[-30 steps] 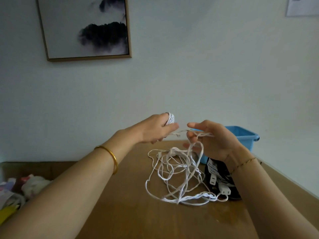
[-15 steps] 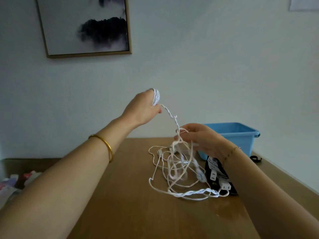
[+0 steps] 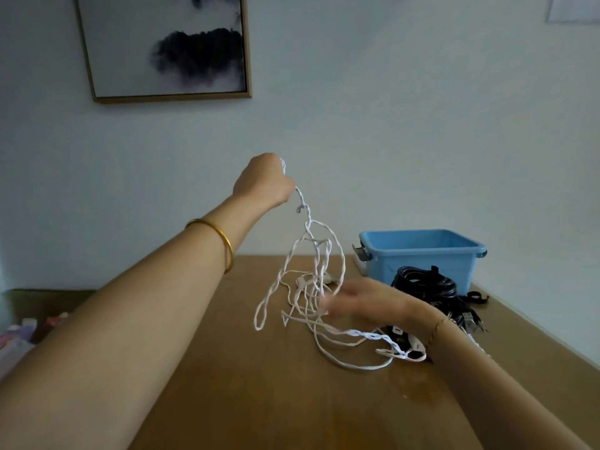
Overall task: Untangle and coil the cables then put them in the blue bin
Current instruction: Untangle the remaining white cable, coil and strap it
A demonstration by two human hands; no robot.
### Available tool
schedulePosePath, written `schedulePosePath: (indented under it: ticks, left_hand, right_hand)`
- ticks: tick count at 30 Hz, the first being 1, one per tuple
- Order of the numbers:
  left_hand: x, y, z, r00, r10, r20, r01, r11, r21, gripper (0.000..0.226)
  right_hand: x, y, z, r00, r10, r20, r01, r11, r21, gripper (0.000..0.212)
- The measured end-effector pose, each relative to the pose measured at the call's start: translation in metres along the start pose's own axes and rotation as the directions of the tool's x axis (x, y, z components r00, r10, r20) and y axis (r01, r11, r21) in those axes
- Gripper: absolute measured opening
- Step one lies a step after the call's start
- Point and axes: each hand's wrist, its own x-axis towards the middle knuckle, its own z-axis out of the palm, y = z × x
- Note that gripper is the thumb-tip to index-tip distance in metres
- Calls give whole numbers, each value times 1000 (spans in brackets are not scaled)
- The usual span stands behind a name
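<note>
- I see my left hand [image 3: 264, 180] raised above the desk [image 3: 259, 401], its back turned to the camera.
- Its grip is a closed fist around the white cable [image 3: 341, 254]; a few white turns show at the top of the fist.
- From under the fist the white cable drops in twisted strands, spreads into several hanging loops and reaches the desk.
- The low part of the white cable lies on the desk in loose loops. One braided stretch runs to the right, under my right wrist.
- My right hand [image 3: 363, 303] is low over the desk, at the hanging strands, and it is blurred by motion.
- I cannot tell how far its grip is open, nor whether its fingers have hold of a strand.
- White plugs [image 3: 417, 344] lie by the right wrist, at the near edge of the black cables [image 3: 422, 284].
- The black cables lie in a coiled heap on the desk, just in front of the blue bin [image 3: 422, 254].
- The blue bin stands at the far right of the desk, close to the pale wall. None of the white cable is in it.
- A gold bangle [image 3: 224, 241] circles my left forearm, and a thin bracelet [image 3: 438, 326] my right wrist.
- A framed picture [image 3: 168, 47] with dark ink shapes hangs on the wall, upper left.
- Blurred pale and pink things [image 3: 19, 336] lie beyond the left edge of the desk.
</note>
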Motion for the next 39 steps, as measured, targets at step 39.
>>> schedulePosePath:
  ticks: [39]
  left_hand:
    - [6, 30, -43, 954, -23, -300, -45, 975, -219, 38]
  right_hand:
    - [45, -32, -70, 957, 140, -254, 98, 668, 738, 23]
